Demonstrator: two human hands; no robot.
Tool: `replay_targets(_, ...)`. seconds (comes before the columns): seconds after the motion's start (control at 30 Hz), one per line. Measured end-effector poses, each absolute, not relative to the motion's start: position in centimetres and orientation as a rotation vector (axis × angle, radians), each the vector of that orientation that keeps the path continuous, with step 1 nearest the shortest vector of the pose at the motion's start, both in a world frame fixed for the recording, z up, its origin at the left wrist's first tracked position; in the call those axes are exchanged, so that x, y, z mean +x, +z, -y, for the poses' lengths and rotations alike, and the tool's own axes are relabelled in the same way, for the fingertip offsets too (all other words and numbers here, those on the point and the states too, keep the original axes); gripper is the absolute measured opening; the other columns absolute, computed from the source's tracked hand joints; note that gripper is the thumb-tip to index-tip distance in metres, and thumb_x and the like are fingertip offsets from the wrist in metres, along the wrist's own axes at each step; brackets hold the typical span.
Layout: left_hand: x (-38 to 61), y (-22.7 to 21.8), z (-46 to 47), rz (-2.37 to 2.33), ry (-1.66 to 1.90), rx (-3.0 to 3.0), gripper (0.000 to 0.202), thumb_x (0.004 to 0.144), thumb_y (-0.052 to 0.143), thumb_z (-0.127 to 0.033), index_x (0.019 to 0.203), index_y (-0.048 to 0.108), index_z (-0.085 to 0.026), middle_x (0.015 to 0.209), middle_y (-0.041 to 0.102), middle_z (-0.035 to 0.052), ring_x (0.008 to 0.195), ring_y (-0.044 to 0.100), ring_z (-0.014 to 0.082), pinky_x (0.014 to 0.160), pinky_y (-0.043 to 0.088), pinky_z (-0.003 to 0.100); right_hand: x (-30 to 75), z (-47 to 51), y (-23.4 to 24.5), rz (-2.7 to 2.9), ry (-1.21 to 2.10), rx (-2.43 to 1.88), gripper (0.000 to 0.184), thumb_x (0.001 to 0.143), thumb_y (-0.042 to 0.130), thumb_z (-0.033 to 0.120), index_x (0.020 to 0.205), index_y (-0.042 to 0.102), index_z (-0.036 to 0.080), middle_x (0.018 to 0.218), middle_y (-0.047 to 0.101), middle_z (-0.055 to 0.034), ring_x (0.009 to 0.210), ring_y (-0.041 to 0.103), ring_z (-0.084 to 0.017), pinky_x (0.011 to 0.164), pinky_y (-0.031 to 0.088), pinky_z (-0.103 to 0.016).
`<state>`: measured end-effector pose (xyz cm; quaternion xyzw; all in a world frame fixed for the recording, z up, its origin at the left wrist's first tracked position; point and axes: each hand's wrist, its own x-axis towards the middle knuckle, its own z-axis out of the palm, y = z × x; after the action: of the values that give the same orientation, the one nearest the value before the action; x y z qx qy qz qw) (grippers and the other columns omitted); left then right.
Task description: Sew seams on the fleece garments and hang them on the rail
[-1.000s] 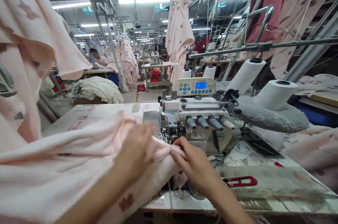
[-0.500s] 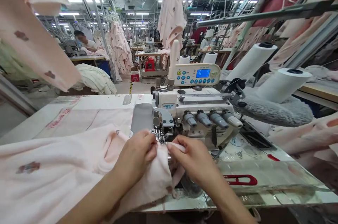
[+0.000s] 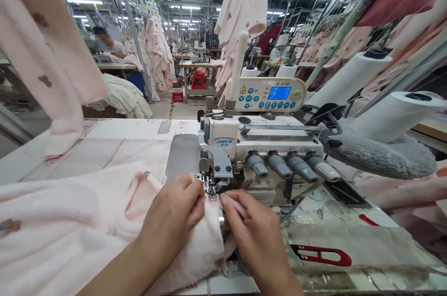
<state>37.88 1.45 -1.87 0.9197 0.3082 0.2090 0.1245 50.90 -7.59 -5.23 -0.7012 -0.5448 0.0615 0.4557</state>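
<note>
A pale pink fleece garment (image 3: 73,226) with small brown prints lies spread over the left half of the sewing table. My left hand (image 3: 172,219) presses and pinches its edge just left of the presser foot (image 3: 209,188) of a white overlock sewing machine (image 3: 258,156). My right hand (image 3: 253,235) pinches the same fabric edge just right of the foot, fingers closed on the cloth. Both hands nearly touch each other at the needle area.
Red thread snips (image 3: 323,255) lie on the table to the right. White thread cones (image 3: 396,114) and a grey fluffy piece (image 3: 380,156) stand behind the machine. Pink garments (image 3: 49,63) hang at the left and overhead. A person (image 3: 104,42) sits at a far table.
The hanging pink garment at the left has swung up and away from my view. My hands have brought the fabric edge up to the presser foot and now hold it there.
</note>
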Motion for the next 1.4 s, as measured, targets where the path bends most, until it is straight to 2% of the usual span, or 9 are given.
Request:
replay_targets(0.4,38.1,-2.1,-1.4,-0.97,0.649,2.759,0.017,0.083,0.041,-0.015,0.068,0.046,-0.018,0.071,0.049,0.0001,0.067,0.048,0.0158,0.06,0.036,0.027,50.2,7.4,-6.2,1.396,-0.206,-1.763,0.016,0.093,0.036,0.02,0.087,0.05,0.02,0.069,0.064,0.0004,0.055,0.061,-0.014,0.049,0.04,-0.023)
replay_targets(0.57,37.4,-1.1,-1.5,-0.95,0.572,2.725,0.018,0.085,0.041,-0.02,0.073,0.055,-0.018,0.078,0.054,0.0016,0.074,0.05,0.0176,0.07,0.036,0.032,49.8,10.1,-7.0,1.242,-0.639,-1.705,0.027,0.088,0.053,0.028,0.111,0.05,0.013,0.107,0.055,-0.0155,0.1,0.054,-0.024,0.081,0.044,-0.033)
replay_targets(0.67,36.8,-0.6,-1.8,-0.895,0.472,2.684,0.019,0.086,0.042,-0.021,0.081,0.06,-0.02,0.083,0.057,0.0023,0.081,0.051,0.0197,0.075,0.035,0.036,49.3,10.9,-8.4,1.263,-0.336,-1.659,0.016,0.09,0.049,0.03,0.092,0.058,0.018,0.088,0.058,-0.0081,0.087,0.056,-0.02,0.074,0.044,-0.03)
replay_targets(0.77,36.6,-0.5,-1.9,-0.889,0.474,2.616,0.019,0.086,0.043,-0.023,0.083,0.061,-0.02,0.085,0.058,0.0025,0.084,0.051,0.0198,0.077,0.036,0.037,48.1,10.0,-9.4,1.278,0.267,-1.613,0.049,0.094,0.03,0.045,0.059,0.053,0.019,0.062,0.053,-0.0024,0.064,0.051,-0.017,0.058,0.039,-0.026)
replay_targets(0.87,36.5,-0.6,-1.9,-0.915,0.496,2.561,0.018,0.085,0.045,-0.026,0.083,0.062,-0.02,0.086,0.06,0.0024,0.085,0.053,0.0195,0.078,0.036,0.036,46.8,9.0,-9.1,1.028,0.673,-1.484,0.056,0.087,0.031,0.058,0.049,0.044,0.019,0.052,0.043,0.0006,0.052,0.041,-0.014,0.048,0.033,-0.024)
replay_targets(1.07,36.5,-0.6,-1.6,-0.955,0.514,2.502,0.015,0.083,0.048,-0.026,0.082,0.062,-0.02,0.088,0.061,0.0015,0.085,0.054,0.019,0.08,0.037,0.036,46.3,9.9,-7.5,0.739,0.652,-1.457,0.032,0.072,0.061,0.045,0.06,0.061,0.015,0.06,0.051,0.0006,0.058,0.043,-0.014,0.052,0.035,-0.022)
replay_targets(1.13,36.5,-0.7,-1.6,-0.961,0.514,2.505,0.015,0.083,0.048,-0.026,0.082,0.062,-0.02,0.086,0.061,0.0016,0.085,0.054,0.0196,0.08,0.037,0.036,46.3,10.3,-8.1,0.71,0.637,-1.48,0.029,0.073,0.061,0.044,0.064,0.06,0.016,0.056,0.05,0.002,0.055,0.042,-0.012,0.049,0.034,-0.02)
replay_targets(1.27,36.5,-1.0,-1.7,-0.967,0.514,2.497,0.014,0.083,0.049,-0.028,0.082,0.061,-0.021,0.086,0.061,0.0009,0.085,0.055,0.0195,0.079,0.037,0.035,46.3,11.0,-9.3,0.684,0.625,-1.537,0.032,0.08,0.054,0.045,0.099,0.055,0.019,0.051,0.051,0.0061,0.037,0.034,-0.008,0.035,0.025,-0.017)
replay_targets(1.4,36.5,-1.3,-1.8,-0.966,0.521,2.496,0.017,0.084,0.048,-0.032,0.081,0.06,-0.021,0.084,0.061,0.0,0.082,0.055,0.0187,0.078,0.038,0.034,47.4,11.4,-8.3,1.082,0.351,-1.639,0.035,0.087,0.043,0.031,0.119,0.056,0.025,0.081,0.069,-0.0028,0.051,0.056,-0.012,0.044,0.041,-0.018)
